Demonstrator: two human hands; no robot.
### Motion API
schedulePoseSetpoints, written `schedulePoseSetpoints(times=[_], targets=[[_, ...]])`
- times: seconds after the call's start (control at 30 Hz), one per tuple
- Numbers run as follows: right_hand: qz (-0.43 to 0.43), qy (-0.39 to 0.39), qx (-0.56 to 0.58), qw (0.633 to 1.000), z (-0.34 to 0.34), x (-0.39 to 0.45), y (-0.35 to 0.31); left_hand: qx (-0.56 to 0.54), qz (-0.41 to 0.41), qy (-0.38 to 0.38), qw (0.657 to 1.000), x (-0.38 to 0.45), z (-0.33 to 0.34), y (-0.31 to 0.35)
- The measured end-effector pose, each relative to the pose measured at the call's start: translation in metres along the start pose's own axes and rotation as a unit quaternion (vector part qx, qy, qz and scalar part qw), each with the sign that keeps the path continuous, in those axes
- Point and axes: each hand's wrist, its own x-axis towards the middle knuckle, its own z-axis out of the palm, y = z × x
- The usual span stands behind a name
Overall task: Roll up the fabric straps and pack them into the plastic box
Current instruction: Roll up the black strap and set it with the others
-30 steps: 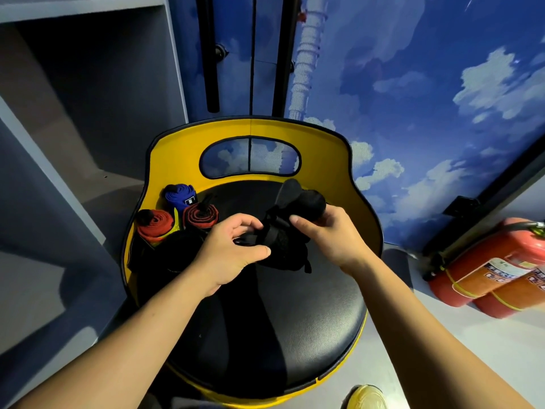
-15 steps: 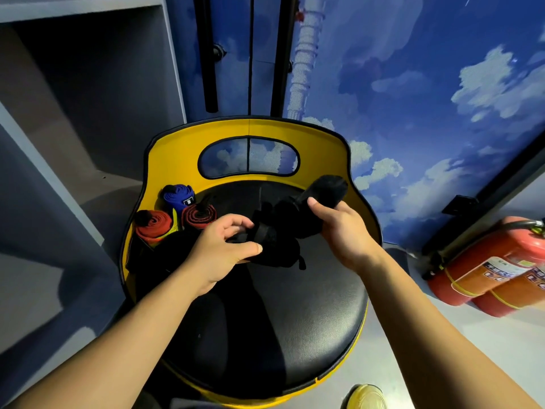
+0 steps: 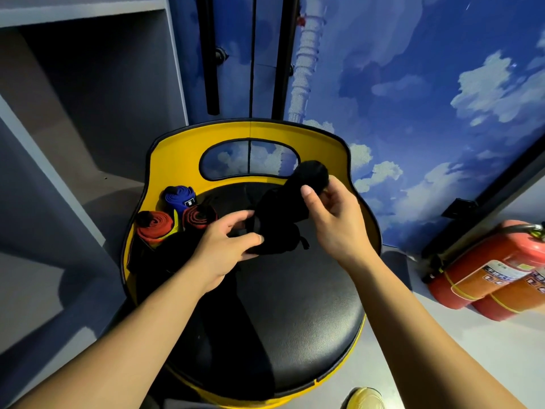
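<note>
A black fabric strap (image 3: 283, 208) stretches between both hands above the black seat of a yellow chair (image 3: 295, 305). My left hand (image 3: 227, 246) pinches its bundled lower end between thumb and fingers. My right hand (image 3: 333, 219) pinches the raised upper end, which sticks up in front of the yellow backrest. A blue rolled strap (image 3: 180, 197) and two red rolled straps (image 3: 154, 228) (image 3: 199, 216) stand together at the seat's back left. A dark mass beside them under my left wrist is too dim to identify.
Grey shelving (image 3: 73, 143) stands to the left. Two red fire extinguishers (image 3: 498, 273) lie on the floor at the right. A blue cloud-painted wall (image 3: 413, 84) rises behind the chair. A yellow shoe tip (image 3: 365, 398) shows at the bottom.
My right hand has lifted the strap's upper end higher and to the right, drawing the strap out. My left hand has stayed near the bundle's lower end.
</note>
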Motion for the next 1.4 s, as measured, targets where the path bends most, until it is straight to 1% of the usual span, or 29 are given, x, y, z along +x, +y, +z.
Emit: schedulePoseSetpoints(times=[0.13, 0.23, 0.27, 0.3, 0.37, 0.47, 0.53, 0.6, 0.67, 0.77, 0.87, 0.97, 1.07, 1.13, 1.3, 1.4], targets=[[-0.030, -0.015, -0.023, 0.999, 0.003, -0.003, -0.003, -0.024, -0.019, 0.019, 0.999, 0.006, -0.004, -0.002], [-0.059, -0.010, -0.036, 0.998, 0.005, -0.003, -0.003, -0.055, -0.023, 0.056, 0.997, 0.012, -0.007, -0.001], [-0.057, -0.017, -0.022, 0.998, 0.006, -0.004, -0.003, -0.070, -0.021, 0.071, 0.995, 0.014, -0.008, 0.001], [-0.043, -0.033, 0.006, 0.999, 0.008, -0.006, -0.005, -0.082, -0.019, 0.081, 0.993, 0.015, -0.008, 0.003], [0.012, -0.070, 0.071, 0.995, 0.012, -0.012, -0.008, -0.091, -0.015, 0.091, 0.992, 0.018, -0.009, 0.007], [0.083, -0.083, 0.114, 0.986, 0.017, -0.018, -0.007, -0.125, -0.014, 0.111, 0.986, 0.021, -0.013, 0.010], [0.110, -0.072, 0.110, 0.985, 0.019, -0.022, -0.008, -0.147, -0.012, 0.120, 0.982, 0.021, -0.015, 0.012], [0.122, -0.042, 0.066, 0.990, 0.022, -0.026, -0.008, -0.148, -0.008, 0.123, 0.981, 0.019, -0.012, 0.013], [0.140, -0.014, 0.056, 0.988, 0.026, -0.029, -0.007, -0.155, -0.007, 0.130, 0.979, 0.017, -0.010, 0.013], [0.173, 0.017, 0.079, 0.982, 0.033, -0.029, -0.005, -0.184, -0.009, 0.140, 0.973, 0.017, -0.008, 0.016], [0.224, 0.025, 0.153, 0.962, 0.036, -0.028, 0.000, -0.232, -0.025, 0.150, 0.961, 0.018, -0.006, 0.020], [0.278, 0.009, 0.223, 0.934, 0.037, -0.028, 0.007, -0.268, -0.041, 0.132, 0.953, 0.015, 0.000, 0.026], [0.301, -0.007, 0.250, 0.920, 0.037, -0.028, 0.012, -0.305, -0.066, 0.119, 0.943, 0.008, 0.007, 0.032], [0.303, -0.019, 0.262, 0.916, 0.035, -0.026, 0.014, -0.311, -0.089, 0.107, 0.940, 0.003, 0.010, 0.035], [0.301, -0.030, 0.263, 0.916, 0.032, -0.023, 0.019, -0.250, -0.145, 0.056, 0.956, -0.008, 0.012, 0.039], [0.290, -0.030, 0.269, 0.918, 0.031, -0.021, 0.021, -0.249, -0.177, 0.039, 0.951, -0.011, 0.012, 0.041]])
